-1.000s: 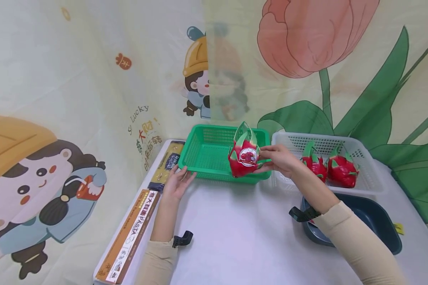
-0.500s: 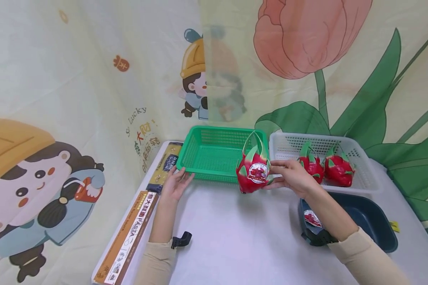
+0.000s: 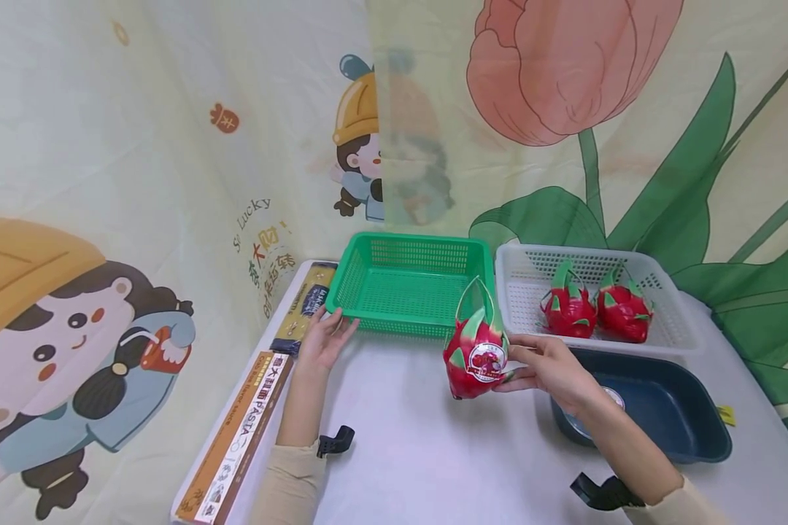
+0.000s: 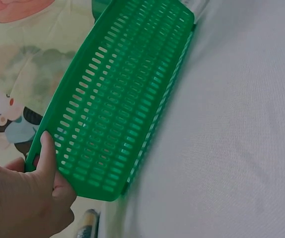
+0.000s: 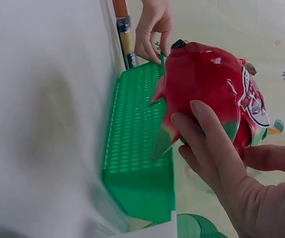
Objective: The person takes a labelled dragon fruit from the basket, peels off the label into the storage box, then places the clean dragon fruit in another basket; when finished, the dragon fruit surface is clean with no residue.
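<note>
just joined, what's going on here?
A person's right hand holds a red, green-tipped dragon fruit with a round label above the white table, in front of a green perforated plastic basket. The left hand grips that basket's near left corner. Two more red dragon fruits sit in a white perforated plastic basket on the right, behind a dark blue plastic basin.

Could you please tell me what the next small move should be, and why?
Perhaps lower the red, green-leaved dragon fruit onto the white table: the right hand holds it above that surface, before the green perforated plastic basket, which the left hand grips.
</note>
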Motion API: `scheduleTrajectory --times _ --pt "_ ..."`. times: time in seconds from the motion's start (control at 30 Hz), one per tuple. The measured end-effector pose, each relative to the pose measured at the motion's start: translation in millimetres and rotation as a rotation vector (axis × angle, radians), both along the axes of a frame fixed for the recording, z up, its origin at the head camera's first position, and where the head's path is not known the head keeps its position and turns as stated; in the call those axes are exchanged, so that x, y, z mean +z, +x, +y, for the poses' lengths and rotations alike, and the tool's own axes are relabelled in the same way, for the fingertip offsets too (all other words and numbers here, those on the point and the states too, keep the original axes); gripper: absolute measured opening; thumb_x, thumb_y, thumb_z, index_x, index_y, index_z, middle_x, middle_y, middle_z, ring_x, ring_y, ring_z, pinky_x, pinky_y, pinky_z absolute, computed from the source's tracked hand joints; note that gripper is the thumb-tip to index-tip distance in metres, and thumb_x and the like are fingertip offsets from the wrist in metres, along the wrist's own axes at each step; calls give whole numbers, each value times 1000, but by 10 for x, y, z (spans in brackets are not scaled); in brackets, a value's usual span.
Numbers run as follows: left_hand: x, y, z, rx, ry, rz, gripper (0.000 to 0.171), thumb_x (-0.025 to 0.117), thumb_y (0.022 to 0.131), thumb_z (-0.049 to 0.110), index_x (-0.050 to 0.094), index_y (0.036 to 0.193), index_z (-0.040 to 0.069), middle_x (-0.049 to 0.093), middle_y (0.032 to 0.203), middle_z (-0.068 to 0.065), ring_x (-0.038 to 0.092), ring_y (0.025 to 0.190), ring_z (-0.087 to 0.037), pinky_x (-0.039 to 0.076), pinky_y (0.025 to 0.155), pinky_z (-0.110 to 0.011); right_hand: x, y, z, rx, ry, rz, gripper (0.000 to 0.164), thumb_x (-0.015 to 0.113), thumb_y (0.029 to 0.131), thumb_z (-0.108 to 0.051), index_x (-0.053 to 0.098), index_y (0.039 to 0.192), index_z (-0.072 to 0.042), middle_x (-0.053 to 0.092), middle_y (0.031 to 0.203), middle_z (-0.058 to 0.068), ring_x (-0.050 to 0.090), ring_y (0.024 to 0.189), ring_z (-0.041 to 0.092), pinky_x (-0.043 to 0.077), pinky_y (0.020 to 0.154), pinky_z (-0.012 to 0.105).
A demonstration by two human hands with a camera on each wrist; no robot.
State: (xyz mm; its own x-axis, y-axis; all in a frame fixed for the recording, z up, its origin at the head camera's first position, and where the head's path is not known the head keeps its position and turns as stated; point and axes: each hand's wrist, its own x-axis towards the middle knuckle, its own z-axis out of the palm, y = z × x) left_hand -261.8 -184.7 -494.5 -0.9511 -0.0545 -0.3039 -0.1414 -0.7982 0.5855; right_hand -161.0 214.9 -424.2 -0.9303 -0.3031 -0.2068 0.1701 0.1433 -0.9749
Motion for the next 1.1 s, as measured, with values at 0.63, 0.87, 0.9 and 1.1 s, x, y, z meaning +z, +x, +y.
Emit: scheduleTrajectory --times 0.63,0.87,0.9,1.1 --pt "56 -15 22 -6 6 10 68 47 105 -8 22 163 18 26 160 -14 31 150 -29 53 108 -44 -466 411 37 31 -17 -94 63 60 108 -22 37 150 18 64 133 29 77 93 37 64 81 44" --pt "39 18 -20 -8 2 -1 66 48 105 -6 25 163 18 33 155 -13 49 130 -23 54 107 -43 -640 338 -50 64 -69 -137 62 58 108 -20 35 149 21 66 130 28 77 92 38 64 81 44" --pt "31 18 -27 -7 5 -1 67 48 105 -6 25 163 18 34 153 -13 50 127 -23 53 108 -43 -653 318 -60 69 -77 -145 63 58 108 -20 34 149 21 67 130 27 77 92 38 64 81 44" --pt "6 12 -13 -14 27 -5 69 49 105 -7 23 163 20 36 148 -12 50 127 -22 52 109 -44 -653 254 -80 74 -67 -148 64 59 107 -19 33 149 21 68 127 26 77 92 37 64 82 41"
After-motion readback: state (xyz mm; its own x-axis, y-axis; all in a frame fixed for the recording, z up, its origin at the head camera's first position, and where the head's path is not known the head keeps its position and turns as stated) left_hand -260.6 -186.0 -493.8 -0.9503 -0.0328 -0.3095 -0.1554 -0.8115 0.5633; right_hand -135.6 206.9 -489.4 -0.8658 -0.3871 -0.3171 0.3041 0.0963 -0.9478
